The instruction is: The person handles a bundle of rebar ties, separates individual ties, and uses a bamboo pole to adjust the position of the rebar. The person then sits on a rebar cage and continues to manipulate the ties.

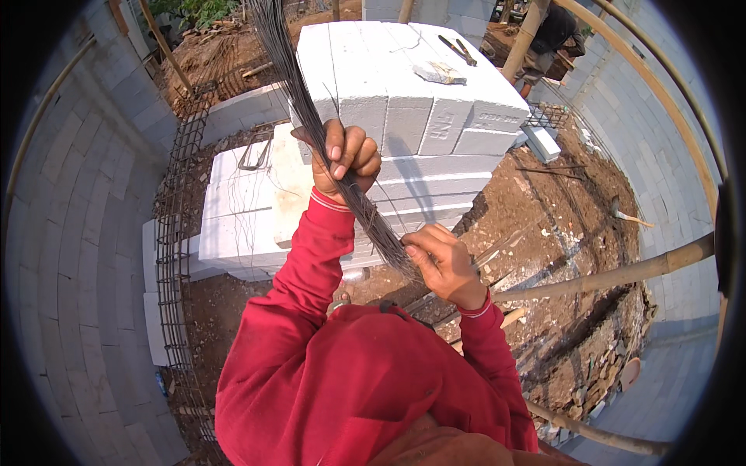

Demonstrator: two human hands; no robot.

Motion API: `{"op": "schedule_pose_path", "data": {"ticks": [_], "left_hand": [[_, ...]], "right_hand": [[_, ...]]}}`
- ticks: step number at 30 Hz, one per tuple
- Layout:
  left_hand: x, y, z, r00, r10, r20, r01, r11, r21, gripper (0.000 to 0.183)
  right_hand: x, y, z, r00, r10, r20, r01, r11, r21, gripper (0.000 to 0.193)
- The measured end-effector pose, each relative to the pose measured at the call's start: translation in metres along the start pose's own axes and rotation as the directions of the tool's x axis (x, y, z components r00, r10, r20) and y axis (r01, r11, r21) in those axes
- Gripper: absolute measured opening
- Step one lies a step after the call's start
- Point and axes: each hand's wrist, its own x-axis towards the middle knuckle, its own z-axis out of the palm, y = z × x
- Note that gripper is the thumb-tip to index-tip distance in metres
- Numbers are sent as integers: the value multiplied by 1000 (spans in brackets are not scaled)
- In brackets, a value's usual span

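Observation:
A long bundle of thin dark wire (299,93) runs slantwise from the top of the view down to frayed lower ends. My left hand (347,159) is closed round the bundle at mid-length. At the lower ends my right hand (444,262) pinches the wire tips between thumb and fingers; how many strands it holds cannot be made out. Behind the hands stands a stack of white blocks (365,66). Pincers (458,50) with dark handles lie on its top, beside a crumpled packet (440,73).
A lower tier of white blocks (233,190) carries loose bent wire (255,155). Tied rebar cages (172,256) run along the left block wall (85,233). Bamboo poles (606,276) cross at right, above dug soil. A hand tool (622,210) lies there. Another person (553,35) is at the back right.

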Motion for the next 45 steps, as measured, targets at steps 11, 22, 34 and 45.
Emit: {"op": "schedule_pose_path", "data": {"ticks": [11, 22, 34, 45], "left_hand": [[-2, -27, 3, 961, -197, -196, 226, 964, 139, 50], [-14, -29, 2, 924, -305, -230, 351, 915, 199, 62], [-9, -34, 1, 931, -339, -136, 326, 939, -110, 37], [-20, -45, 2, 843, -428, -326, 445, 895, -27, 57]], "right_hand": [[68, -32, -20, 979, -153, -138, 149, 988, -36, 23], [65, -14, -13, 969, 181, -168, -111, 927, 357, 6], [64, -9, -28, 929, 338, -149, -108, 635, 765, 12], [60, -9, -27, 897, 341, -281, -167, 850, 500, 12]]}}
